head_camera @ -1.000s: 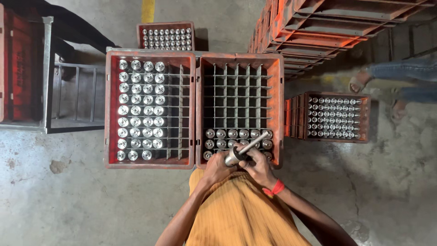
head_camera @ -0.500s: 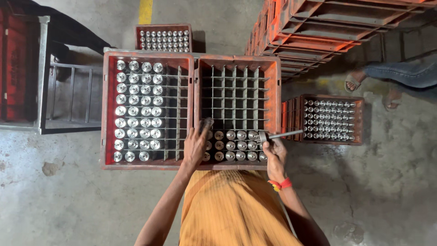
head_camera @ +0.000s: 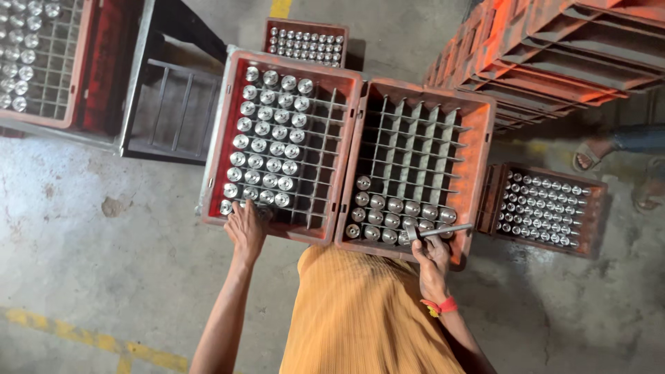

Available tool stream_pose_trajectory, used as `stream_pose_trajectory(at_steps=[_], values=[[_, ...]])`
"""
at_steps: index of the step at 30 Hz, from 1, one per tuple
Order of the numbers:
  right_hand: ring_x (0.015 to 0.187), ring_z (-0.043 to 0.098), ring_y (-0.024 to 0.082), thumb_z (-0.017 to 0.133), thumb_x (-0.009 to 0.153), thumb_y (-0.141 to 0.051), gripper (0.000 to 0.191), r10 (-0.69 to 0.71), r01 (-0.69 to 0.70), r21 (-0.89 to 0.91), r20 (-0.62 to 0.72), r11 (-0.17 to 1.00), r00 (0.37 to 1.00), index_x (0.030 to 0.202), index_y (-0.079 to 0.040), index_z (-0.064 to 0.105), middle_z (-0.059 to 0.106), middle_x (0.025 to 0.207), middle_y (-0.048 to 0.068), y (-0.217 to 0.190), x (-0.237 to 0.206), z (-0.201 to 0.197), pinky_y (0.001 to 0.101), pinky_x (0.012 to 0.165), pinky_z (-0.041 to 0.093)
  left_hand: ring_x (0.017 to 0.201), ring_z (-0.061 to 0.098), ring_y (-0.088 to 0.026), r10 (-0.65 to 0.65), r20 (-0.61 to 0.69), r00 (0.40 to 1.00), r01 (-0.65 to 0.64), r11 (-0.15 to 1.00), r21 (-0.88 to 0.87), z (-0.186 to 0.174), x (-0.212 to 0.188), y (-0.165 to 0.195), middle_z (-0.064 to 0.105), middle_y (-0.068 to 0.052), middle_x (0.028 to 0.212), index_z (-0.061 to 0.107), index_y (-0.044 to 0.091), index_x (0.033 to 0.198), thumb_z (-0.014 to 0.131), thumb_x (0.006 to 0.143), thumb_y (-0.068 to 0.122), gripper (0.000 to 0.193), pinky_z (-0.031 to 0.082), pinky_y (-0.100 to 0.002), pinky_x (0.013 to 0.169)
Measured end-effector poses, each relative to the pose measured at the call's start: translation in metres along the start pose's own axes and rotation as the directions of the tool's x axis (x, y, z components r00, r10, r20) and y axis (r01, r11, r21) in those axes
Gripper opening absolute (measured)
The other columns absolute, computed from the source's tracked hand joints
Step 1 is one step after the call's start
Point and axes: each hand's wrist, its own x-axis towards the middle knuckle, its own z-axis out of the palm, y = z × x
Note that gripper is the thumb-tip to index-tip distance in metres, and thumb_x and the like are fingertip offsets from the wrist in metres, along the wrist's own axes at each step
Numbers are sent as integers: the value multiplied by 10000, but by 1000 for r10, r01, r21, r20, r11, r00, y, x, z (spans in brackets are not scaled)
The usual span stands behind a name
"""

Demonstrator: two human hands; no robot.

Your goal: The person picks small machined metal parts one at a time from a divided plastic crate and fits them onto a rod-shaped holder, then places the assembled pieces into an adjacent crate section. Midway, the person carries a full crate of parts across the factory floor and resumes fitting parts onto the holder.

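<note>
1. Left red crate (head_camera: 344, 149): I log a red plastic crate with a grey divider grid, standing on the concrete floor (head_camera: 83, 263). Its left columns are filled with silver-capped bottles (head_camera: 267, 142); the right columns are bare cells.
2. Right red crate (head_camera: 478, 166): same build, touching the first along its side. Only the near rows hold capped bottles (head_camera: 388, 215); the far cells are bare.
3. Metal tool (head_camera: 433, 231): slim, silver, rod-like, lying almost level over the near right corner of the right crate, just above the bottle caps.
4. Left hand (head_camera: 245, 225): arm stretched forward, palm down, at the near left corner of the left crate. The fingers rest on the rim by the nearest bottles; I cannot tell if they grip anything.
5. Right hand (head_camera: 432, 255): arm reaching up to the near rim of the right crate, red band (head_camera: 441, 305) on the wrist, fingers closed round one end of the tool.
6. Surroundings: a smaller crate of bottles (head_camera: 547, 208) to the right, another (head_camera: 305, 43) beyond, stacked empty crates (head_camera: 554, 62) at upper right.
</note>
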Motion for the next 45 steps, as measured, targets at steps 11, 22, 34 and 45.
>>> stream_pose_trajectory(at_steps=[11, 22, 34, 45], values=[[1028, 565, 122, 698, 944, -26, 380, 106, -104, -25, 89, 994, 990, 1313, 16, 613, 648, 1182, 61, -14, -7, 19, 273, 856, 464, 835, 694, -322, 25, 102, 995, 9, 945, -327, -78, -2, -18, 694, -135, 944, 714, 15, 961, 841, 730, 320, 403, 544, -436, 726], [1032, 608, 114, 738, 912, -86, 385, 16, -10, -28, 183, 1000, 983, 1276, 4, 649, 686, 1146, 33, -43, -3, 60, 248, 882, 492, 769, 610, -209, 25, 310, 950, 284, 336, -898, -17, -11, 137, 658, -95, 855, 631, -25, 947, 808, 847, 66, 223, 509, -386, 653], [1257, 614, 191, 741, 967, -271, 466, -248, 283, -105, 260, 953, 933, 1309, 9, 594, 638, 1377, 126, -70, -14, 50, 293, 1059, 497, 873, 696, -424, 374, 311, 874, -95, 758, -645, -23, -65, 217, 745, -192, 916, 668, 72, 1018, 861, 724, 196, 373, 526, -508, 714], [1040, 631, 161, 774, 913, -166, 400, -90, 95, -102, 57, 990, 994, 1259, 6, 670, 707, 1186, 81, -24, 16, -15, 294, 891, 507, 666, 727, -340, 487, 462, 741, -204, 819, -536, 0, -49, 215, 742, -180, 819, 633, 91, 1174, 780, 836, 500, 550, 571, -464, 628]])
